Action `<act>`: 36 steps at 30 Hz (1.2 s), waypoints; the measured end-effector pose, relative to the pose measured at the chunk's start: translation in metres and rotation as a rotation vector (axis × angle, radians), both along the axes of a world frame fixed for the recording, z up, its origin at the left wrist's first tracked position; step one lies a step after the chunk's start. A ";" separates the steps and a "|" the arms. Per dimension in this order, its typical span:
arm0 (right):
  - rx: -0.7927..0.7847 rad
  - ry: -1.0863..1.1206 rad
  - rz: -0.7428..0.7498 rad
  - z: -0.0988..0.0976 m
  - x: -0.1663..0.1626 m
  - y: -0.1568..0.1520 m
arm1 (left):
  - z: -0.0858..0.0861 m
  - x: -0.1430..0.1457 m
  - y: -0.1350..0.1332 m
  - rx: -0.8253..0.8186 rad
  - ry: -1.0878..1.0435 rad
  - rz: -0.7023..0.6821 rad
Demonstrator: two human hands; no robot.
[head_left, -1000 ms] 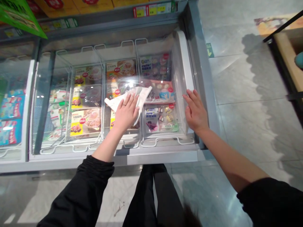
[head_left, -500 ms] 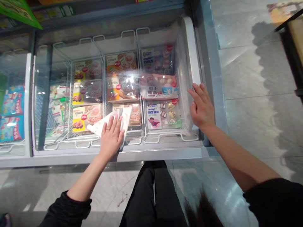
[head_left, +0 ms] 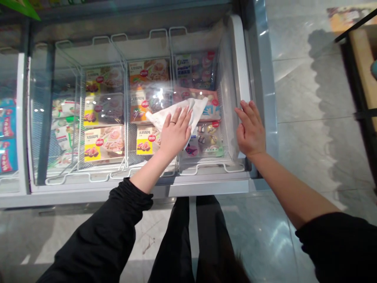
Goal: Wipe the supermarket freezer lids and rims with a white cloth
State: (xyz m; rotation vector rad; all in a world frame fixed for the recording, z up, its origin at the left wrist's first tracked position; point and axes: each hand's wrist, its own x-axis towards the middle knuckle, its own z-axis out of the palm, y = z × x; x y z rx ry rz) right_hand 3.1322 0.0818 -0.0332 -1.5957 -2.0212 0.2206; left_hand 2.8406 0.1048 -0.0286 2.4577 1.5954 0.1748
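Observation:
My left hand lies flat on a white cloth, pressing it against the clear glass lid of a chest freezer. Its fingers are stretched out over the cloth, and a ring shows on one of them. Beneath the glass, the cloth covers part of a pink food bag and of the packs around it. My right hand rests at the freezer's right side, by the end of the pale lid frame, fingers extended and holding nothing.
White wire baskets inside the freezer hold several boxed and bagged frozen foods. A second freezer section with blue packs lies at the left. On the right, a black-framed stand rises from the grey tiled floor.
My left hand has slid the cloth to the right and farther up the glass. The right hand stays at the freezer's right edge. The view has shifted slightly.

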 end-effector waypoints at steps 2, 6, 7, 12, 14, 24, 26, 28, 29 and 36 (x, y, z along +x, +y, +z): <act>-0.004 -0.013 0.002 0.000 0.000 0.000 | 0.001 0.008 -0.013 -0.026 0.017 -0.118; -0.011 -0.035 0.000 -0.001 0.002 0.001 | 0.003 0.018 -0.060 -0.065 0.011 -0.376; -0.019 -0.033 -0.001 -0.001 0.002 0.001 | 0.004 0.018 -0.072 -0.069 -0.004 -0.436; -0.063 0.032 0.018 -0.004 0.004 0.001 | 0.012 -0.013 -0.105 -0.189 -0.058 -0.617; -0.048 0.057 0.038 -0.006 0.005 0.002 | 0.015 -0.033 -0.103 -0.274 -0.020 -0.575; 0.056 0.129 0.091 -0.010 0.006 0.002 | 0.001 -0.006 -0.023 -0.053 0.072 0.139; 0.059 0.129 0.053 -0.011 0.005 0.000 | -0.001 0.016 -0.003 -0.014 0.043 0.220; 0.051 0.150 0.008 -0.013 0.005 -0.002 | -0.002 0.035 0.004 0.011 0.028 0.302; 0.042 0.165 -0.009 -0.015 0.004 -0.002 | -0.003 0.042 0.002 0.017 0.025 0.339; 0.008 0.184 -0.030 -0.018 0.003 -0.005 | 0.001 0.043 -0.067 -0.015 0.062 0.306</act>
